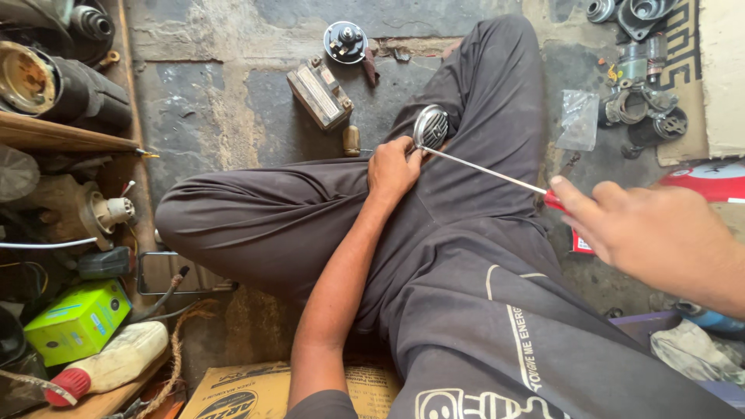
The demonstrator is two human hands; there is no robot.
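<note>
- The small round chrome horn with a slotted grille (pixel 431 126) rests on the person's dark-trousered thigh, near the knee, above the stone floor (pixel 209 101). It sits on soft cloth, so I judge it could roll or tip off toward the floor if the grip loosens.
- The left hand (pixel 392 169) is curled about the horn's lower rim, fingers pinching it against the leg. The hold covers only one side, so a sideways push could twist the horn out.
- The long thin steel screwdriver with a red handle (pixel 485 172) reaches with its tip to the horn's edge, right by the left fingers. If the tip slips, it could jab those fingers or the thigh beneath.
- The right hand (pixel 640 229) is closed about the red handle, forefinger stretched along it. It holds far from the tip, so the long shaft may wobble and be hard to steer.
- On the floor beyond the knee lie a grey rectangular battery-like block (pixel 320 95), a black round horn part (pixel 345 42) and a small brass-coloured piece (pixel 351 140); a falling horn could strike or scatter them.
- Loose metal rings and housings (pixel 640 101) lie toward the floor's far right corner, where a small dropped fastener might be lost among them.
</note>
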